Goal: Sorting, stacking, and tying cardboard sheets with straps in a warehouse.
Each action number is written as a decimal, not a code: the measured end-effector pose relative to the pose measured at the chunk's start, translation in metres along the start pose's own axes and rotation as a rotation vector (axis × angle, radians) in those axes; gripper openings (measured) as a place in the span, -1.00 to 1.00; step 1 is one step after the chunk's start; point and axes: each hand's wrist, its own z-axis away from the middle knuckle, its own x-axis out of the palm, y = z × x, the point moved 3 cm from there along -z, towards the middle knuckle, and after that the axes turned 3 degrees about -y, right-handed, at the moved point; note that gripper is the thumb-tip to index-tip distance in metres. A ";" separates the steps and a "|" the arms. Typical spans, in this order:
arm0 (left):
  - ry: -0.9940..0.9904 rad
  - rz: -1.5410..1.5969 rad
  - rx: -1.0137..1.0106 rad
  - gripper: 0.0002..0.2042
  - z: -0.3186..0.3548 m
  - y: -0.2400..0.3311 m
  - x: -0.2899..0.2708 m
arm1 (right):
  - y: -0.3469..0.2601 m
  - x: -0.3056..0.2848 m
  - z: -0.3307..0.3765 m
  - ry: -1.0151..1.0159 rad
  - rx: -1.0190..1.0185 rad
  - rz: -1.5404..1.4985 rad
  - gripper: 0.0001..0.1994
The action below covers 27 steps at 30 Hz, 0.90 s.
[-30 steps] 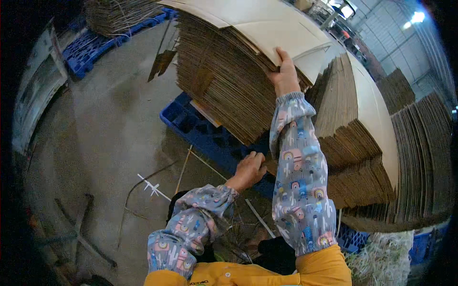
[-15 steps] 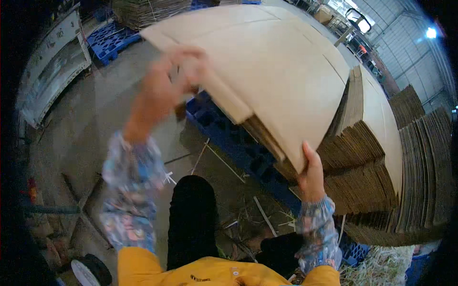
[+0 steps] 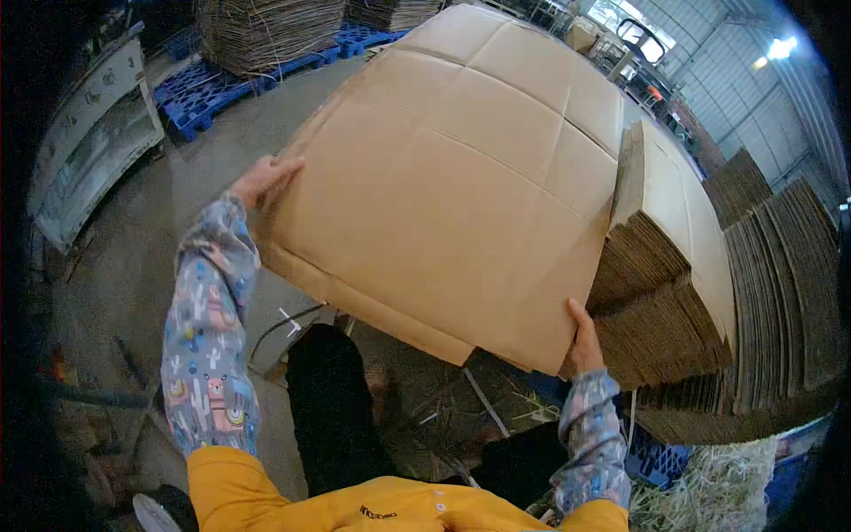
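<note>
Warehouse floor below, flattened cardboard bundle [image 3: 452,186] gripped between left hand [image 3: 262,177] and right hand [image 3: 583,341]

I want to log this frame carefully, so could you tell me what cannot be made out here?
Head view:
- Fingers of the right hand: hidden under the flattened cardboard bundle.
- How many sheets the bundle holds: edges too fine to count.
- Palm of the left hand: pressed behind the bundle's corner.
- Blue pallet under the cardboard stacks: mostly covered.

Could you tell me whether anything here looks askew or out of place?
Yes: loose straps and scraps litter the floor below the flat cardboard bundle gripped by the left hand and right hand.
</note>
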 end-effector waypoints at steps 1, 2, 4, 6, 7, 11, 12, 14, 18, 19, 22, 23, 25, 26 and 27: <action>-0.084 0.145 -0.013 -0.22 0.014 0.001 0.016 | -0.006 -0.012 -0.009 0.006 -0.020 0.032 -0.39; -0.155 0.280 -0.039 -0.24 0.032 -0.006 0.021 | -0.006 -0.014 -0.013 -0.003 -0.029 0.057 -0.40; -0.280 0.377 -0.184 -0.31 0.060 -0.045 0.011 | -0.009 -0.011 -0.005 0.005 -0.009 0.065 -0.41; -0.353 0.456 -0.191 -0.37 0.113 -0.031 0.017 | -0.024 0.010 0.029 0.061 0.025 0.046 -0.43; -0.407 0.548 -0.192 -0.42 0.135 -0.024 0.016 | -0.031 0.014 0.039 0.049 0.022 0.047 -0.43; -0.420 0.880 -0.190 -0.50 0.141 -0.067 0.031 | -0.022 -0.015 0.041 0.032 0.057 0.088 -0.53; -0.407 0.834 -0.221 -0.52 0.142 -0.078 0.032 | -0.012 -0.018 0.036 0.000 0.039 0.141 -0.56; -0.385 0.797 -0.259 -0.54 0.154 -0.073 0.034 | -0.008 -0.007 0.039 -0.032 0.022 0.198 -0.60; 0.039 0.215 0.606 -0.56 0.184 -0.063 0.023 | -0.049 0.013 0.067 0.026 -0.109 0.294 -0.59; -0.034 0.428 0.542 -0.58 0.187 -0.039 0.033 | -0.064 -0.002 0.072 0.091 -0.147 0.335 -0.59; -0.216 0.979 -0.061 -0.61 0.181 -0.012 0.075 | -0.124 0.007 0.094 0.079 -0.294 0.511 -0.57; -0.192 1.007 -0.145 -0.58 0.170 -0.018 0.098 | -0.143 -0.011 0.091 0.118 -0.363 0.582 -0.56; -0.018 0.985 -0.075 -0.48 0.155 -0.107 0.131 | -0.154 0.071 0.113 0.042 -0.338 0.593 -0.57; 0.035 0.956 0.123 -0.41 0.142 -0.139 0.153 | -0.176 0.083 0.123 0.001 -0.354 0.728 -0.55; -0.095 1.171 -0.171 -0.37 0.142 -0.081 0.213 | -0.198 0.066 0.138 0.082 -0.363 0.895 -0.52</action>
